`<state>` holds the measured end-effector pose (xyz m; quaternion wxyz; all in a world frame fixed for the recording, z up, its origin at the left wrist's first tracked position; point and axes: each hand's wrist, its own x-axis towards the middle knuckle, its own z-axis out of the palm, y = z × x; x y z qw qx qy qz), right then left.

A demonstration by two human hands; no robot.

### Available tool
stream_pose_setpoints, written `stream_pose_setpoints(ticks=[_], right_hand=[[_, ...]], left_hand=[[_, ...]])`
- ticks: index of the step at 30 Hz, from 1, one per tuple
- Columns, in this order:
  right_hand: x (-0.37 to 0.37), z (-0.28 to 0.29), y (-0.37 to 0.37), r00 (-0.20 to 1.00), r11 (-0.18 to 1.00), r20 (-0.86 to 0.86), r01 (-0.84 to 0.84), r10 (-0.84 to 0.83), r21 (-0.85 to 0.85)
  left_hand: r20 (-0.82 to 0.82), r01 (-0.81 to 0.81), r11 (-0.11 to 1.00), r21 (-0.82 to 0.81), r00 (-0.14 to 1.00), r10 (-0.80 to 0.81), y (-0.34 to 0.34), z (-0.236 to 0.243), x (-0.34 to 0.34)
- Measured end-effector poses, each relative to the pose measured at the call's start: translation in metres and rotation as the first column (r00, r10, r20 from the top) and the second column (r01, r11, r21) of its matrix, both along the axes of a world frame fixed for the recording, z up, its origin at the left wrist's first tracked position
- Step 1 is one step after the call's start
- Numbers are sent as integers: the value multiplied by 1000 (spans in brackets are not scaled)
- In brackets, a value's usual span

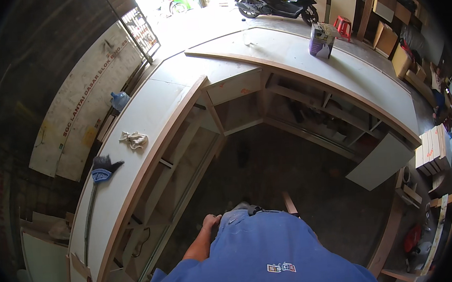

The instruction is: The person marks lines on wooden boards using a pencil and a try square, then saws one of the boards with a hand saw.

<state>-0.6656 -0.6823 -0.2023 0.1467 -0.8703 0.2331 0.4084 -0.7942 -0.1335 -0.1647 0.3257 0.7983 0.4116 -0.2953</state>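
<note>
My left hand (210,221) is low beside my hip, next to my greyish trousers (235,213). Its fingers look curled in, and whatever they may hold is hidden. My right hand is out of sight behind my blue shirt (265,248). A short wooden strip (290,203) sticks out past the shirt on my right side; what supports it is hidden. Around me bends a large angled counter with a white top (172,82), brown edging and open shelves beneath. A blue broom (101,173) and a crumpled pale cloth (133,140) lie on its left part.
On the counter's far side stand a purple-and-white box (322,41) and a clear bottle (245,32). A white panel (378,163) juts out at the right. Stacked boards (431,150) stand beyond it. A black motorbike (278,2) and a red stool (343,26) are farther back.
</note>
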Motion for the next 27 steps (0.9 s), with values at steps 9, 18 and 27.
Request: stream_pose_setpoints(ticks=[9,18,27], right_hand=[[3,3,-2,1000,1000,20,6,-6,-6],[29,14,4,998,1000,53,-27,27,-14],[88,29,26,994,998,96,-58,60,-20]], left_hand=[[121,-44,998,-46,991,49,0,1,23],[81,-103,994,-26,991,105,9,-46,-40],[0,-111,991,-76,994,112,21,-71,-24]])
